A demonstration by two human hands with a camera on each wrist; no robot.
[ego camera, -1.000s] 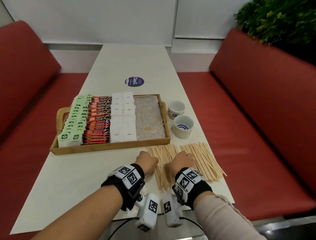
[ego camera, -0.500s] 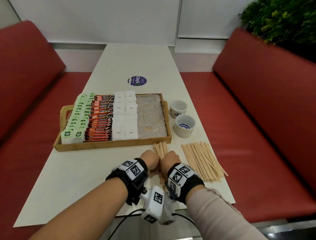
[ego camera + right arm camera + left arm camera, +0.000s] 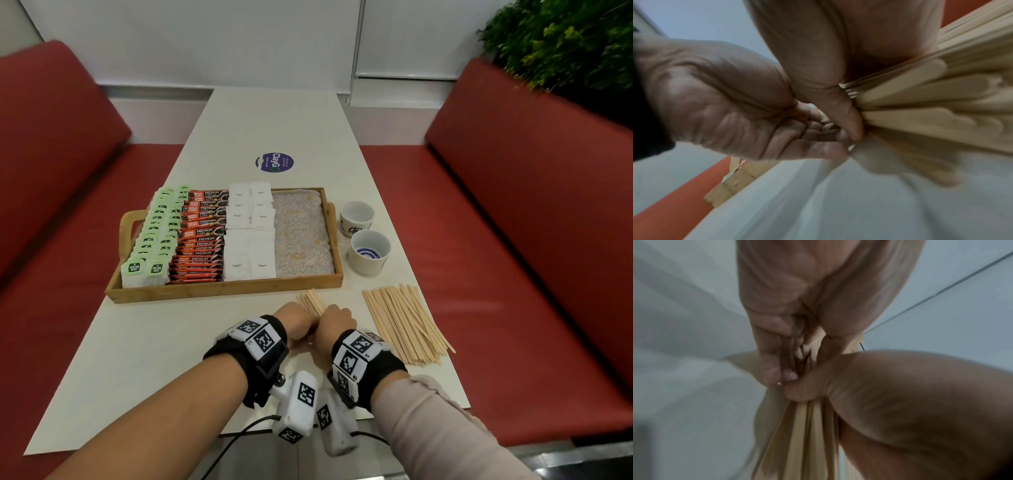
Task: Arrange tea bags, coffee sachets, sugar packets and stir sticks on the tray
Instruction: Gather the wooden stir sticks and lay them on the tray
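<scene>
The left hand (image 3: 297, 320) and right hand (image 3: 337, 323) curl tight around one bunch of stir sticks (image 3: 312, 301), maybe just off the table (image 3: 144, 359).

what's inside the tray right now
In the tray, left to right: green-tagged tea bags, orange coffee sachets, white sugar packets, then bare patterned liner. No stir sticks in it. Whatever lies under the packets is hidden.

Green tea bags (image 3: 150, 236), red benches (image 3: 534, 192)
</scene>
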